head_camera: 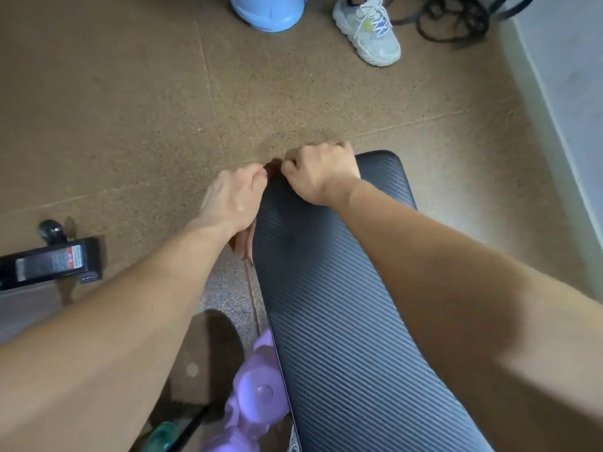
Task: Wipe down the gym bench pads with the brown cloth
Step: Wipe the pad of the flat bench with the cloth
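Observation:
A long black ribbed bench pad point(342, 288) runs from the bottom of the view up to its rounded far end. The brown cloth point(244, 240) hangs along the pad's left edge, and a bit of it shows between my hands. My left hand point(230, 199) grips the cloth against the pad's far left side. My right hand point(321, 172) has curled fingers at the pad's far left corner and pinches the cloth's upper end. Most of the cloth is hidden under my hands.
Brown speckled floor mats surround the bench. A black bench foot with a warning label point(52, 264) lies at left. Purple dumbbells point(257, 386) sit by the pad's near left side. Another person's white sneaker point(368, 27), a blue object point(267, 11) and black cables point(456, 14) are at the top.

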A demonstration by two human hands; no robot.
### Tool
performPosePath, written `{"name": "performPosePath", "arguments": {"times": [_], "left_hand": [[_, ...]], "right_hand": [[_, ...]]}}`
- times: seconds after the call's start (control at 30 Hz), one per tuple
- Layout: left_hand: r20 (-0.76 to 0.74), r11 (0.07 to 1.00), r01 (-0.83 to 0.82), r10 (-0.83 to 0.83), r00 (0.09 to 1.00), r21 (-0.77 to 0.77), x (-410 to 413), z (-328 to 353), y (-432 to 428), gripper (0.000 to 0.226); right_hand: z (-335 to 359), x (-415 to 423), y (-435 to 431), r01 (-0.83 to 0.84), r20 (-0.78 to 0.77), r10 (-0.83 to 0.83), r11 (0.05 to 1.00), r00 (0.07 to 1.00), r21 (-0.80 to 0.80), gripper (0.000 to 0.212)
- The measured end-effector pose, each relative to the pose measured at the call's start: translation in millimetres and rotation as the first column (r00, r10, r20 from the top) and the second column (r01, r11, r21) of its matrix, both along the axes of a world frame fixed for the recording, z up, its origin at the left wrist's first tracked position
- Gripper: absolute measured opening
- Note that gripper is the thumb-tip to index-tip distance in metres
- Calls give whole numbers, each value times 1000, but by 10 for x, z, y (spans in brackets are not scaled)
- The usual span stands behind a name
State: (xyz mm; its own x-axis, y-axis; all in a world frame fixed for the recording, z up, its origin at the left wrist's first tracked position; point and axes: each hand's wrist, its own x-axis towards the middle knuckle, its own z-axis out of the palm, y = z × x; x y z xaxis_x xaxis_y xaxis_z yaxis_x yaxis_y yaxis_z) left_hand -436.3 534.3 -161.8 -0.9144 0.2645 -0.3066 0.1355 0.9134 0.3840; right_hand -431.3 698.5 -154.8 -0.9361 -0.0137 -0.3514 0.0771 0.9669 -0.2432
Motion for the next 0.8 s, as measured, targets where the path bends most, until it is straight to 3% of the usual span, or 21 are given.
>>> {"name": "performPosePath", "arguments": {"times": [0.13, 0.33, 0.43, 0.53, 0.63, 0.73, 0.8], "left_hand": [[60, 997, -60, 62, 996, -37, -34, 22, 215, 33], [129, 997, 68, -61, 990, -47, -169, 6, 1138, 36], [156, 988, 156, -156, 975, 13, -172, 55, 1518, 41], [122, 963, 266, -269, 955, 36, -112, 66, 1643, 44], [10, 891, 455, -455, 891, -9, 114, 74, 1748, 41], [-90, 725, 682, -689, 719, -99, 509, 70, 1980, 41], [-119, 657, 750, -753, 647, -81, 668, 60, 2039, 53]], "right_hand": [[-20, 52, 124, -13, -65, 11, 1000, 998, -27, 46], [-31, 219, 837, 226, -121, -229, 973, 966, -43, 44], [-64, 398, 1073, 483, -26, -508, 833, 861, -270, 40], [-100, 786, 1133, 574, 10, -620, 720, 785, -390, 39], [-110, 1310, 1074, 650, 94, -687, 622, 721, -437, 38], [-93, 1866, 998, 750, 200, -759, 498, 620, -435, 35], [-78, 2162, 986, 779, 246, -763, 481, 598, -402, 32]]}}
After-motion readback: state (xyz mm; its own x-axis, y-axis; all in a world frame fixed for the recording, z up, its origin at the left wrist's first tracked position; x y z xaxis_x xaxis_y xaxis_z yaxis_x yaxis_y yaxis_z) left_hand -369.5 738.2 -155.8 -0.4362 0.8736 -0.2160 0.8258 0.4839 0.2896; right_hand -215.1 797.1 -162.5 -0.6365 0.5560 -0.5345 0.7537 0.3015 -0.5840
